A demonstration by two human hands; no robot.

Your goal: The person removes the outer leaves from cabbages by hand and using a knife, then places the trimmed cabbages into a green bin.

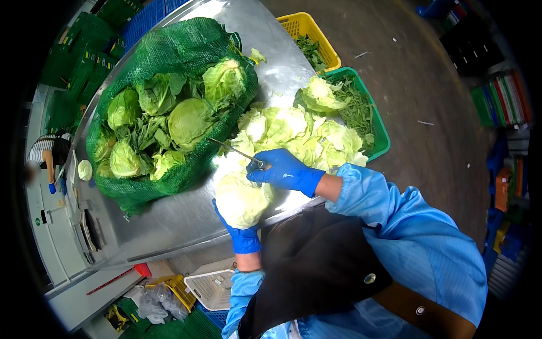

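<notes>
My right hand (288, 170), in a blue glove, grips a knife (237, 151) whose thin blade points away to the upper left. Just below it, my left hand (242, 237), also gloved in blue, holds a pale, trimmed head of cabbage (242, 201) from beneath and the side. Loose cabbage leaves (292, 131) lie heaped beyond my right hand, at the steel table's right edge. An open green mesh sack (182, 51) rests on the table, with several whole cabbages (191, 123) in it. Most of the knife's handle is hidden in my fist.
Under the leaves, a green crate (383, 135) holds cut greens beside the steel table (139, 231). A yellow crate (313, 25) with greens stands behind it. A single cabbage (85, 170) sits near the far edge. Across the table a person (48, 152) wears blue gloves.
</notes>
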